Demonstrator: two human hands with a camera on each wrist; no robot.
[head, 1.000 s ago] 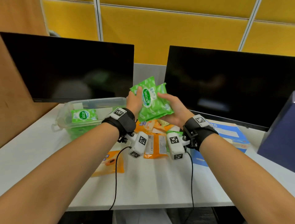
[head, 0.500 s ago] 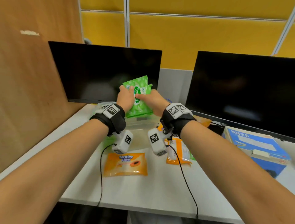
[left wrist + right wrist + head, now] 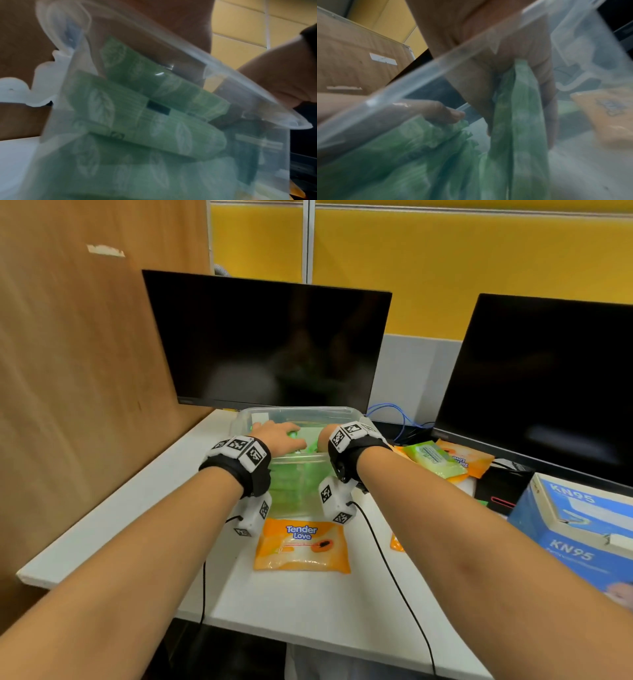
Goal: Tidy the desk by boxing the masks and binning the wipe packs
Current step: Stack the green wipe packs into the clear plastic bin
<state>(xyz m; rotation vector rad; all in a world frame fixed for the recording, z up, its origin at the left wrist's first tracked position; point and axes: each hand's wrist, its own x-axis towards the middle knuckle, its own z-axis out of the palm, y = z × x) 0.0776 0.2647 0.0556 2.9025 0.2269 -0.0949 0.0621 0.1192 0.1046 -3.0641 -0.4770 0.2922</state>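
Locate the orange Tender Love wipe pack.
In the head view, the orange wipe pack lies flat on the white desk, just in front of the clear bin, between both forearms.

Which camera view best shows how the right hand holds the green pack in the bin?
The right wrist view: through the bin wall it shows the right hand with the green pack hanging pinched between thumb and fingers. The head view shows only the wristband and part of that hand. The left wrist view shows it blurred beyond the rim, grip hidden.
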